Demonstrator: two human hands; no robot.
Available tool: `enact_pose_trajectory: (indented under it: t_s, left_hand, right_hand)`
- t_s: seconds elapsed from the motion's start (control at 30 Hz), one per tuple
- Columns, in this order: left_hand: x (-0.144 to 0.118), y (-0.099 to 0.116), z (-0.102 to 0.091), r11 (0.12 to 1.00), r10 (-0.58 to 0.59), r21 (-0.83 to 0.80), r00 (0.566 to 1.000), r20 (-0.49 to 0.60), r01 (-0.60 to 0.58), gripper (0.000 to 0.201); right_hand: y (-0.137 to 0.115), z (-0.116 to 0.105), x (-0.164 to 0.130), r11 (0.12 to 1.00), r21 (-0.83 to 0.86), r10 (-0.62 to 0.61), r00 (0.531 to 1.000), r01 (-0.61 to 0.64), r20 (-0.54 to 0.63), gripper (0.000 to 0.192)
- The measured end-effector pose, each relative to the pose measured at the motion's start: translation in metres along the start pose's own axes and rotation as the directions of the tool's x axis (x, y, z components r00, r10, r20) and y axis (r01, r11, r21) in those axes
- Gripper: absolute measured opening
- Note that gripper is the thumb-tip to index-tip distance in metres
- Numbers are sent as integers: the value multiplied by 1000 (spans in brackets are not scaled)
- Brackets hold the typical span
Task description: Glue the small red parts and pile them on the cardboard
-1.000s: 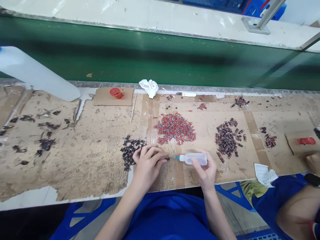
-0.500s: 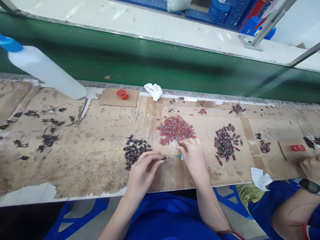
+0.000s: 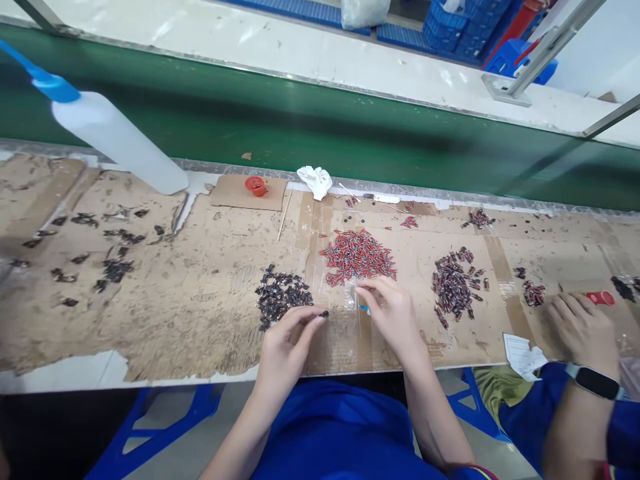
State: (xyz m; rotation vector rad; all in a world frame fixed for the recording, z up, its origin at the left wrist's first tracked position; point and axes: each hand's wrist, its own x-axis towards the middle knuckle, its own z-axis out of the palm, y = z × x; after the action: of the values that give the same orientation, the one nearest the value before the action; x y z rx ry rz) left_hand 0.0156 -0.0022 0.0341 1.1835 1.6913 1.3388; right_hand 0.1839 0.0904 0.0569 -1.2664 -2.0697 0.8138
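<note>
My left hand (image 3: 286, 341) pinches a small black part (image 3: 324, 313) between thumb and forefinger, just right of a pile of black parts (image 3: 281, 296). My right hand (image 3: 393, 312) lies palm-down over a small squeeze bottle; only its blue nozzle (image 3: 364, 309) pokes out under the fingers. Its fingertips touch the near edge of a heap of red parts (image 3: 358, 256). A pile of dark red-and-black parts (image 3: 453, 287) lies to the right of that hand. Everything rests on a worn cardboard sheet (image 3: 200, 293).
A large white bottle with a blue cap (image 3: 117, 143) leans at the back left. A red cap (image 3: 256, 186), a crumpled tissue (image 3: 315, 181) and a green conveyor belt (image 3: 300, 127) lie behind. A co-worker's hand (image 3: 580, 327) with a wristwatch rests at the right.
My right hand went from holding the squeeze bottle out in the open to reaching over to the red heap, hiding the bottle. A co-worker's hand came into view at the right.
</note>
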Motion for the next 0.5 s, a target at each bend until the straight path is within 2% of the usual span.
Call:
enact_pose_trajectory:
  t_s: [0.07,0.13,0.3,0.37,0.43,0.5]
  left_hand:
    - [-1,2,1,1000,-13,-16,1000,-9,13,15]
    - [-1,4,2,1000,22,-9,999,-25,-22,14]
    - [-3,9,2,993,113,39,993,-14,-113,12]
    - [-4,11,2,991,124,52,992,4,-124,13]
    - [-4,13,1,988,141,59,990,22,-142,14]
    - [-4,15,0,983,172,65,985,34,-174,14]
  right_hand:
    - [-5,0,-4,979,201,13,1000,-7,-26,10]
    - [-10,3,-8,947,319,40,999,-40,9,11]
    - [-15,11,-17,903,413,93,991,-123,92,15]
    - [-15,10,-18,911,409,31,997,-58,71,14]
    - [-14,7,-19,927,366,-101,994,80,38,12]
    - [-13,3,-19,924,288,-262,965,249,6,12]
